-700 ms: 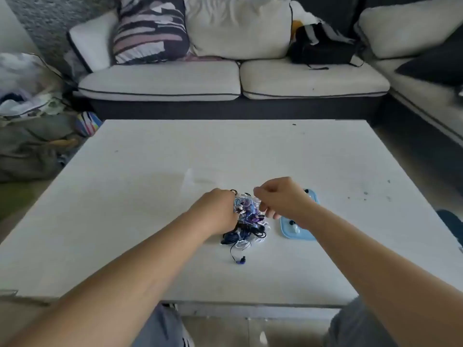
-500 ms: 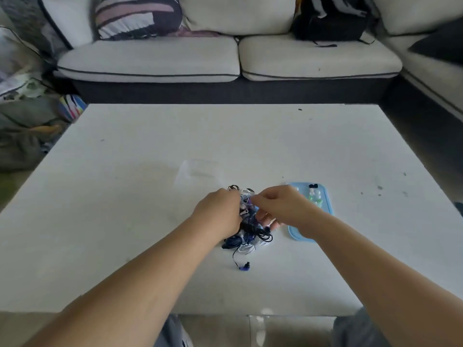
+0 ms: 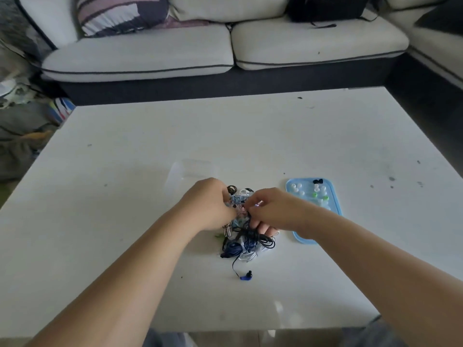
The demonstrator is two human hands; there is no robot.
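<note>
Gripping w/ curled fingers, L hand (image 3: 208,204) holds the 9 o'clock side of the tangle of earphone cords (image 3: 244,244), mid-surface (image 3: 125,196). R hand (image 3: 273,209) pinches a strand at its 1 o'clock. Blue tray (image 3: 335,196) w/ ear tips (image 3: 299,189) lies just beside, at 3 o'clock.

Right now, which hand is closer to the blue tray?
Right. The right hand is just beside the blue tray, at its left edge; the left hand is farther off, across the tangle of cords.
</note>
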